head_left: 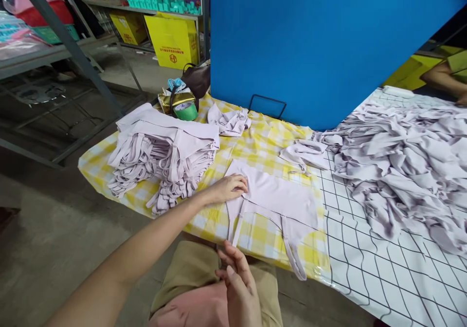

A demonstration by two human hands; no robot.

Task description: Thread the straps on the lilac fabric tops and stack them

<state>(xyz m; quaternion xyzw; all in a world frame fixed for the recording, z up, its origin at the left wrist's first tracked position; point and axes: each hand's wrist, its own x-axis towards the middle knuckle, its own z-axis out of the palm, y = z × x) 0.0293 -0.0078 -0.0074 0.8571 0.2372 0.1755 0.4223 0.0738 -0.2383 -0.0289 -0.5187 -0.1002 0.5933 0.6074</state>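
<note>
A pale lilac camisole top point(277, 195) lies flat on the yellow checked cloth point(171, 147), its straps hanging toward me over the near edge. My left hand point(233, 188) rests on its left side, fingers curled on a small fold of the fabric. Over my lap, just below the strap ends, my right hand point(239, 283) is raised with thumb and fingers apart, holding nothing. To the left sits a neat stack of matching camisoles point(168, 132), straps drooping down its front.
A large heap of loose lilac garments point(408, 161) covers the white grid-patterned cloth point(365, 268) at right. A blue board point(292, 45) stands behind. Green tape point(186, 111) sits beyond the stack. Another person's arm point(443, 79) shows at far right.
</note>
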